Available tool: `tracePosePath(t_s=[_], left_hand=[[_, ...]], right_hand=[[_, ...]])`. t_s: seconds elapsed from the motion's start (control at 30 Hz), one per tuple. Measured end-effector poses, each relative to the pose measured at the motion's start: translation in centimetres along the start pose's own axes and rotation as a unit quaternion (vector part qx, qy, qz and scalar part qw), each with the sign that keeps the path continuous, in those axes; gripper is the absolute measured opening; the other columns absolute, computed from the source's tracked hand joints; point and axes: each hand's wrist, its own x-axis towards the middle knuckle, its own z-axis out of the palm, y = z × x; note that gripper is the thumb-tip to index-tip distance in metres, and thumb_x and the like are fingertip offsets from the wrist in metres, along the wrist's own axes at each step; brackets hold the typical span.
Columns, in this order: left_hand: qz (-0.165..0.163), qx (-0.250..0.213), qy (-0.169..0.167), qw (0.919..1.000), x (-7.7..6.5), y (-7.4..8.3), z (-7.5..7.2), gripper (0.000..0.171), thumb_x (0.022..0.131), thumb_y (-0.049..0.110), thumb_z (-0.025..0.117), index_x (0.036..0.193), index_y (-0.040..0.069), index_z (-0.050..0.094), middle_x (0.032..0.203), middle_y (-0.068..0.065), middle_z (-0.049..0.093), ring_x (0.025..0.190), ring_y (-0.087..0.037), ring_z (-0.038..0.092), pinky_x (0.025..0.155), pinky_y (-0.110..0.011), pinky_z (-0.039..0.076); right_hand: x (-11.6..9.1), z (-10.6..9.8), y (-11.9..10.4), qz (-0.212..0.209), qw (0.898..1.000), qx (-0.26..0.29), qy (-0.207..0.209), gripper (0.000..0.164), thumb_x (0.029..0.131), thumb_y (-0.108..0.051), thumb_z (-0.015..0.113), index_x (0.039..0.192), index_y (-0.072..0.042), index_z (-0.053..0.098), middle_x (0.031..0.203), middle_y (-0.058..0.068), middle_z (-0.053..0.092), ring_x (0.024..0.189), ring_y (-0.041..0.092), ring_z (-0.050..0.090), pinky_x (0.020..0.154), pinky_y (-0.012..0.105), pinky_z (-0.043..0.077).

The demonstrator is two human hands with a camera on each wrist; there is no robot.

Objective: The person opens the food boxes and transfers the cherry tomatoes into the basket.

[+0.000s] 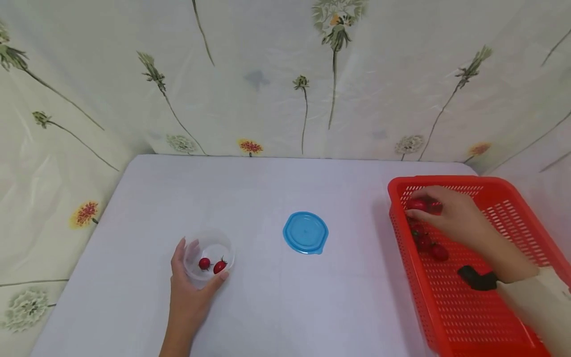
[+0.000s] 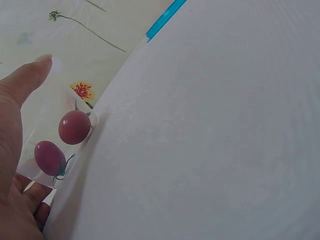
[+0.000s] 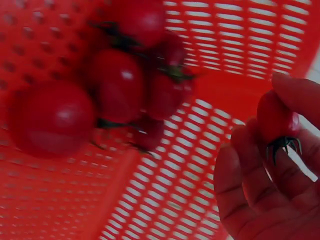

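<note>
On the left of the table my left hand (image 1: 191,292) holds a clear round plastic tub (image 1: 209,238), thumb on one side and fingers round the other. Two cherry tomatoes (image 1: 219,267) with green stems lie inside it; the left wrist view shows both tomatoes (image 2: 74,127) through the tub wall. Over the far end of a red plastic basket (image 1: 434,317), my right hand (image 1: 455,213) pinches a cherry tomato (image 3: 276,117) between thumb and fingers, its green stem end showing. Several more tomatoes (image 3: 117,85) are piled in the basket beside that hand.
A blue plastic lid (image 1: 305,232) lies flat on the white table (image 1: 276,307), between tub and basket. Inside the basket, a black object (image 1: 477,278) shows by the right wrist. A flower-patterned curtain (image 1: 267,99) hangs along the table's back edge.
</note>
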Motion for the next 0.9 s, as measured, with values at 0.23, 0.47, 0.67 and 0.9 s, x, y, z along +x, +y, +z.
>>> tracePosePath(t_s=[0.23, 0.47, 0.67, 0.9], left_hand=[[-0.002, 0.003, -0.002, 1.0, 0.0, 0.0, 0.2, 0.114, 0.082, 0.043, 0.09, 0.166, 0.038, 0.013, 0.162, 0.008, 0.037, 0.148, -0.029, 0.034, 0.11, -0.073, 0.036], [0.007, 0.002, 0.0, 1.0, 0.0, -0.1, 0.1, 0.113, 0.083, 0.04, 0.09, 0.166, 0.035, 0.014, 0.162, 0.01, 0.038, 0.149, -0.027, 0.034, 0.113, -0.071, 0.034], [0.005, 0.002, -0.002, 1.0, 0.1, -0.1, 0.1, 0.113, 0.083, 0.041, 0.09, 0.166, 0.038, 0.014, 0.162, 0.012, 0.038, 0.149, -0.026, 0.034, 0.113, -0.072, 0.033], [0.008, -0.002, -0.001, 1.0, 0.1, -0.2, 0.0, 0.114, 0.082, 0.039, 0.091, 0.166, 0.037, 0.015, 0.161, 0.012, 0.039, 0.149, -0.026, 0.034, 0.114, -0.071, 0.033]], right_hand=[[0.2, 2.2, 2.0, 0.021, 0.998, -0.012, -0.061, 0.047, 0.087, -0.018, 0.087, 0.126, 0.0, 0.067, 0.107, 0.015, 0.069, 0.09, 0.03, 0.064, 0.075, 0.053, 0.063], [0.1, 2.6, 2.7, 0.05, 0.996, 0.004, -0.069, 0.048, 0.089, -0.02, 0.085, 0.128, -0.002, 0.064, 0.107, 0.016, 0.07, 0.083, 0.025, 0.067, 0.069, 0.046, 0.064], [0.1, 1.6, 2.4, 0.047, 0.998, -0.004, -0.04, 0.046, 0.094, -0.027, 0.081, 0.128, 0.0, 0.065, 0.113, 0.021, 0.07, 0.091, 0.034, 0.068, 0.074, 0.055, 0.062], [0.3, -1.4, -1.7, 0.004, 0.999, -0.006, 0.047, 0.034, 0.1, -0.025, 0.073, 0.128, -0.006, 0.069, 0.12, 0.015, 0.07, 0.101, 0.035, 0.064, 0.081, 0.044, 0.056]])
